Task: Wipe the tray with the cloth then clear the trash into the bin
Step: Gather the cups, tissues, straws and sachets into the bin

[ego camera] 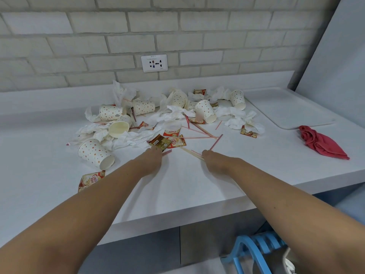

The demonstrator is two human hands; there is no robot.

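Note:
A white tray [288, 109] lies flat at the counter's right rear. A crumpled red cloth [322, 143] rests just in front of it. Spotted paper cups [205, 110], crumpled tissues [169, 113], striped straws [197, 133] and coffee sachets [173, 142] litter the middle of the counter. My left hand [153, 160] reaches to a brown sachet [159, 142], fingers curled at its near edge over a straw. My right hand [214, 160] is closed on thin stir sticks [192, 153] at the pile's front. The bin is seen only as a blue frame [254, 252] below.
A toppled cup [94, 153] and a creamer sachet [89, 179] lie near the counter's front left edge. A wall socket [154, 63] sits on the brick wall behind. A grey panel [339, 56] rises at the right. Cabinet fronts run beneath the counter.

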